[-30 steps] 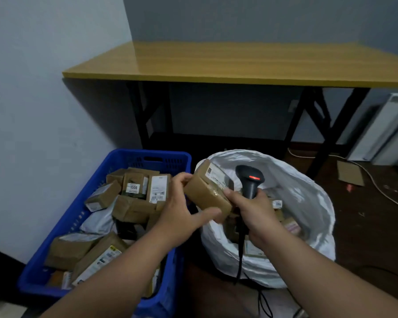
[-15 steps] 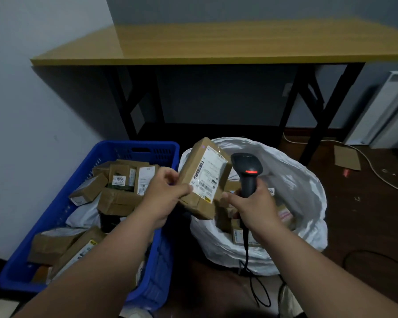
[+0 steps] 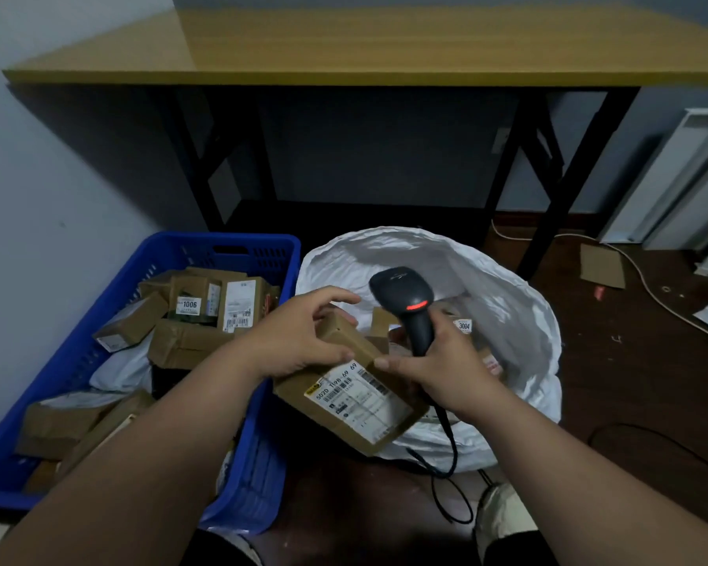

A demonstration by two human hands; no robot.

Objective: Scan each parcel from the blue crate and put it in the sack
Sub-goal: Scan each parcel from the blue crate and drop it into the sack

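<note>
With several parcels already seen in the sack point(image 3: 520, 320) and many left in the crate point(image 3: 258, 463), one parcel point(image 3: 356, 396), label up, is gripped by the left hand point(image 3: 299, 341) over the sack's near rim, while the scanner point(image 3: 409, 304) is clasped in the right hand point(image 3: 446, 369).

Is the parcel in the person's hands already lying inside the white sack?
No, the parcel is held by the left hand at the near rim of the sack, not lying inside it.
</note>
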